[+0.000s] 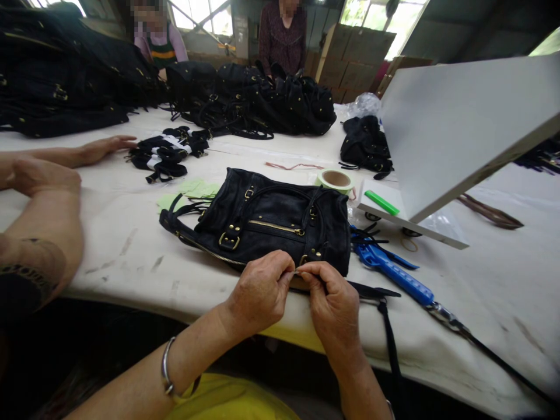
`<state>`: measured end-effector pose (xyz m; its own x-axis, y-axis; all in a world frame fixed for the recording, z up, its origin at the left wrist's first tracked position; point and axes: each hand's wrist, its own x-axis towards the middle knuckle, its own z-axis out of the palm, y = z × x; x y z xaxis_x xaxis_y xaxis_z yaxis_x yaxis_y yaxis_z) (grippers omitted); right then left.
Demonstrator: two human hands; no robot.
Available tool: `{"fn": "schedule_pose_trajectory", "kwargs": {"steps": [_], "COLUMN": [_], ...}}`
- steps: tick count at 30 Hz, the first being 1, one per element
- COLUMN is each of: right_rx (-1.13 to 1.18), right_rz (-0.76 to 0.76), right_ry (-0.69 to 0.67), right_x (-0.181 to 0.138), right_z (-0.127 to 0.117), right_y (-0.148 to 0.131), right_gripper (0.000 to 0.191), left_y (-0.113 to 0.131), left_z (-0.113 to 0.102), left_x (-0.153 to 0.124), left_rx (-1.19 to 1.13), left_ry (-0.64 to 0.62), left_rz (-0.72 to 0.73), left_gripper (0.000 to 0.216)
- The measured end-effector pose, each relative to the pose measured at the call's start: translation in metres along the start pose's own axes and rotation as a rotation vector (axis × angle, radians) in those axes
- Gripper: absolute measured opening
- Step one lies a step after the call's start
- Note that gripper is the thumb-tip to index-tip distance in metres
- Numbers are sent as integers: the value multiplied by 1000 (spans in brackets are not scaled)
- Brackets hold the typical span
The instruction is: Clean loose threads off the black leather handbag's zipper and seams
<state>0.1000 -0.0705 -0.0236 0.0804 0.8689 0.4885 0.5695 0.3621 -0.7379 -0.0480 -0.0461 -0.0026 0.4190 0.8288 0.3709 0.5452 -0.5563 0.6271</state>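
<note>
Black, leather-look handbag (pixel 280 210) with brass-coloured buckles (pixel 230 241) and front zip (pixel 275 227): lies near edge of off-white table (pixel 109 216), zipped face up, handle looped across it.

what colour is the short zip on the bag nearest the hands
The short zip on the black bag is gold-coloured, clearest in the head view.

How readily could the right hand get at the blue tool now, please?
Probably yes: only black straps lie between the right hand and the blue tool, though that hand is busy at the bag.
</note>
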Motion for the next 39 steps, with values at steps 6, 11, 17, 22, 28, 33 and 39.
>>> {"fn": "schedule_pose_trajectory", "kwargs": {"steps": [6,11,17,22,28,33,39], "right_rx": [17,24,12,-19,-26,-29,-7], "right_rz": [-14,-3,7,17,29,47,74], "right_ry": [-9,-21,-28,-20,-19,-36,-56], "right_x": [0,0,1,1,-1,0,3], "right_z": [-1,-2,-2,0,1,-1,-1], "right_y": [0,0,-1,-1,1,1,-2], "right_gripper": [16,17,18,17,17,17,17], "left_y": [0,0,0,0,-1,-2,-2], "left_z": [1,1,1,2,6,7,5], "left_x": [0,1,3,3,1,1,1], "left_rx": [6,22,47,48,12,8,3], "left_ry": [-11,-22,-46,-40,-10,0,-5], "left_rz": [-15,-18,-7,11,17,11,23], "left_gripper": [12,13,13,13,13,14,12]}}
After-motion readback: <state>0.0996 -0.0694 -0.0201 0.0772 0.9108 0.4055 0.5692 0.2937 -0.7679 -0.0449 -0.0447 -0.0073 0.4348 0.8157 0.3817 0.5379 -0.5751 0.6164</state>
